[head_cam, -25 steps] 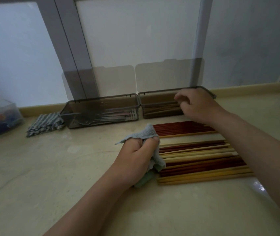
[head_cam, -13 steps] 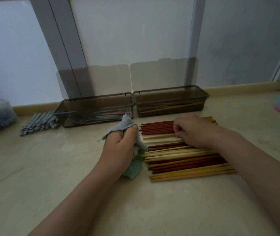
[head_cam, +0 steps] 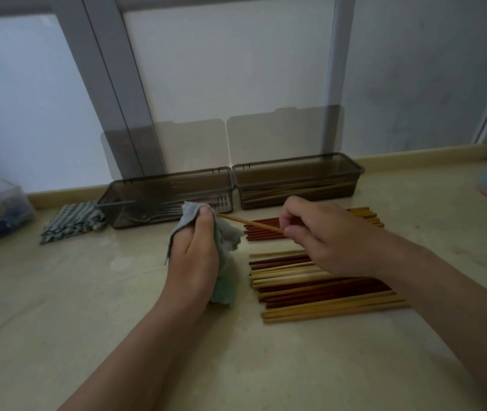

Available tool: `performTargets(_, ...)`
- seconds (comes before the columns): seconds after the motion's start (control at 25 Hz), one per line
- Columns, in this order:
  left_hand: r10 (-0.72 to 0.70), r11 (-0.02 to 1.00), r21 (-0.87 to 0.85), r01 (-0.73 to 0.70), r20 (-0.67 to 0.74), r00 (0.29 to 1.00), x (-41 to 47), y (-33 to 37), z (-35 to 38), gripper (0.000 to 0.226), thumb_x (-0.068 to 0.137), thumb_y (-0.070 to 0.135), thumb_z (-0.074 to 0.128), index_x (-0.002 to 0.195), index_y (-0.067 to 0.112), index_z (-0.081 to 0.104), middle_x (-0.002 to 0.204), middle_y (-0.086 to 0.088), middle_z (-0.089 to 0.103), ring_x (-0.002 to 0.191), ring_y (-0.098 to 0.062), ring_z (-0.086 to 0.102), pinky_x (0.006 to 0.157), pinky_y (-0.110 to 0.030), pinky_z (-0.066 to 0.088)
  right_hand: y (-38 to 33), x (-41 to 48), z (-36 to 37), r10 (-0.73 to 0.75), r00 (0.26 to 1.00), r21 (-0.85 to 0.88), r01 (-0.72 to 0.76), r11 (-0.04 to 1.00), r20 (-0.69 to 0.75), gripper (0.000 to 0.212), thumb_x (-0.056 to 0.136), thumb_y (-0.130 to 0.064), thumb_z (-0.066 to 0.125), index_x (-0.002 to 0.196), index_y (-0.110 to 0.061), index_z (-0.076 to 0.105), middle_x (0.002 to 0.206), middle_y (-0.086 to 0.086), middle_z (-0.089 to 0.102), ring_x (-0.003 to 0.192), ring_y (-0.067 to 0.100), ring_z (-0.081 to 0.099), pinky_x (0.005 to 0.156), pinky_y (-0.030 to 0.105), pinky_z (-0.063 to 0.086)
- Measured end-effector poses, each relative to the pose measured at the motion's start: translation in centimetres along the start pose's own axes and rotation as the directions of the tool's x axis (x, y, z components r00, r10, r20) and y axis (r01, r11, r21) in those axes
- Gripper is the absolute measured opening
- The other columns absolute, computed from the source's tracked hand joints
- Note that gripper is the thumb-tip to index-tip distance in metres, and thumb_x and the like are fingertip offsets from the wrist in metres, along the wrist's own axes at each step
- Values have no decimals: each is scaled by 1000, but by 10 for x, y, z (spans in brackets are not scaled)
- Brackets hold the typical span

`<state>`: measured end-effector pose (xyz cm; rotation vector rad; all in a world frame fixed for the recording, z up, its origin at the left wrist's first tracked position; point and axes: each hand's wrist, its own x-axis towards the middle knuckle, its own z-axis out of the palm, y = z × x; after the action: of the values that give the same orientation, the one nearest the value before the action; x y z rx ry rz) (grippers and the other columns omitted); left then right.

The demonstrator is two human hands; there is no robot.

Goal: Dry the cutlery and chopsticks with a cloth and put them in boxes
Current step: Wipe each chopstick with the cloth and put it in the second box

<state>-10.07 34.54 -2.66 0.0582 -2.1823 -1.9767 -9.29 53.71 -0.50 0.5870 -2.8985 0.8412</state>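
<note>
Where the beige counter (head_cam: 58,321) meets a frosted window (head_cam: 236,69), the left box (head_cam: 123,203) holds cutlery (head_cam: 147,215) and the right box (head_cam: 295,176) chopsticks (head_cam: 295,189). The left hand (head_cam: 194,256) grips the cloth (head_cam: 227,235); the right hand (head_cam: 328,235) pinches one chopstick (head_cam: 248,223), tip at the cloth, above the row (head_cam: 325,304). Half a second ago the right hand lay on the row.

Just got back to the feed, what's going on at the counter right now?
The person's left hand grips a cloth while the right hand pinches one chopstick, its tip pushed into the cloth for wiping. Many more chopsticks, red and light, lie in rows on the counter. Behind, two boxes stand with lids up: the left box holds cutlery, the right box a few chopsticks.
</note>
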Motion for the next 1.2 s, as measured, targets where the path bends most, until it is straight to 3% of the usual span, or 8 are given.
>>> performTargets(0.2, -11, 1000, -10, 11, -51, 999, 6, -6, 0, 36, 99, 44, 35, 94, 20, 61, 84, -1, 63, 74, -10, 58, 61, -24, 43, -12, -7, 12, -39, 998, 80, 35, 996, 42, 12, 102, -24, 51, 93, -31, 54, 74, -5, 57, 60, 6, 49, 52, 22, 42)
performTargets(0.44, 35, 988, -143, -56, -143, 989, 5, 0, -2, 40, 101, 36, 35, 76, 16, 59, 56, 5, 55, 55, -16, 50, 52, -28, 39, -36, -6, 44, -57, 993, 189, 77, 979, -107, 13, 101, -20, 53, 89, -24, 53, 72, -7, 54, 64, 3, 52, 55, 19, 41)
performTargets(0.56, 20, 993, -112, -29, -78, 997, -7, -1, 8, 37, 100, 37, 35, 75, 20, 55, 61, 1, 56, 59, -16, 53, 56, -31, 44, -45, -5, 54, -51, 981, 246, 97, 964, -186, 13, 101, -19, 52, 88, -23, 52, 75, -7, 56, 67, 6, 55, 56, 23, 44)
performTargets(0.68, 62, 995, -75, -62, -10, 998, -13, -2, 14, 35, 100, 35, 35, 79, 15, 54, 66, -3, 55, 56, -10, 52, 54, -25, 45, -45, -1, 52, -44, 973, 275, 108, 955, -228, 11, 101, -20, 54, 90, -21, 56, 78, -5, 59, 71, 9, 57, 60, 28, 49)
performTargets(0.84, -6, 996, -91, -6, -132, 991, 1, -1, 7, 33, 100, 39, 34, 89, 20, 58, 81, 2, 64, 72, -10, 60, 60, -25, 43, -36, 0, 39, 30, 997, 272, -11, 962, -65, 13, 102, -29, 52, 94, -27, 61, 80, -3, 65, 61, 2, 59, 52, 19, 46)
performTargets(0.96, -46, 985, -171, 8, -218, 975, 10, 0, 1, 38, 100, 39, 34, 90, 16, 62, 81, 2, 69, 76, -14, 66, 59, -24, 45, -30, -3, 32, 19, 997, 207, -34, 978, 73, 24, 103, -25, 49, 88, -25, 67, 66, -7, 63, 53, 1, 56, 51, 21, 42)
performTargets(1.08, 14, 999, -34, -17, -93, 996, -1, -4, 6, 37, 101, 37, 33, 82, 18, 58, 66, 5, 65, 56, -2, 57, 52, -23, 45, -34, -1, 40, -62, 998, 204, 57, 977, 17, 28, 103, -20, 50, 80, -25, 65, 58, -15, 56, 59, 0, 55, 57, 20, 40)
performTargets(1.2, 94, 994, 55, -98, 63, 994, -8, -7, 12, 34, 100, 35, 35, 81, 16, 54, 64, 0, 56, 52, -7, 51, 59, -36, 46, -36, -2, 44, -57, 997, 303, 69, 950, -47, 33, 104, -20, 49, 73, -26, 58, 59, -5, 58, 51, 5, 56, 50, 24, 45)
